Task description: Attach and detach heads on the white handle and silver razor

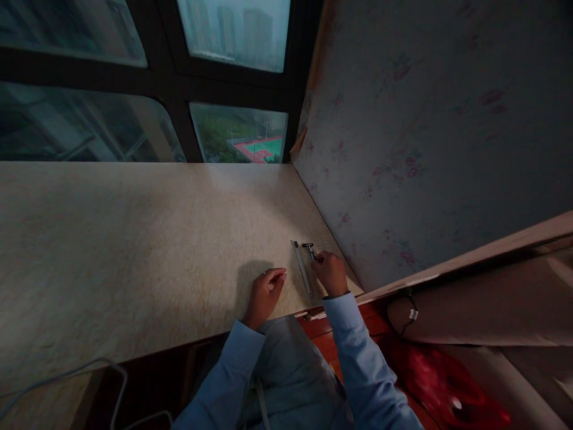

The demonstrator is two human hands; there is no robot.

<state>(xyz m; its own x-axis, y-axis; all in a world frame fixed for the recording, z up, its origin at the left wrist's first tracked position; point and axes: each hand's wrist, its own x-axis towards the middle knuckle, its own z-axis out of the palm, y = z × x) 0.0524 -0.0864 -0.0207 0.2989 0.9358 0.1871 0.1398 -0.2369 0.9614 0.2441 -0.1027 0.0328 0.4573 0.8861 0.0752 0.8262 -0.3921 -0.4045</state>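
My right hand (330, 273) pinches the handle of a black razor (309, 246) near the right end of the marble-patterned sill. The razor's T-shaped head points away from me, and part of its handle is hidden by my fingers. Just left of it, a slim toothbrush (301, 269) with a dark head lies lengthwise, apparently in a clear wrapper. My left hand (267, 291) hovers by the sill's front edge, left of the toothbrush. Its fingers are curled in toward the thumb, and nothing shows between them.
The pale sill (134, 239) stretches far to the left, below dark-framed windows (172, 89). A flowered wall (425, 131) bounds it on the right. A grey cable (107, 361) loops at the lower left. Red fabric (447, 382) lies low on the right.
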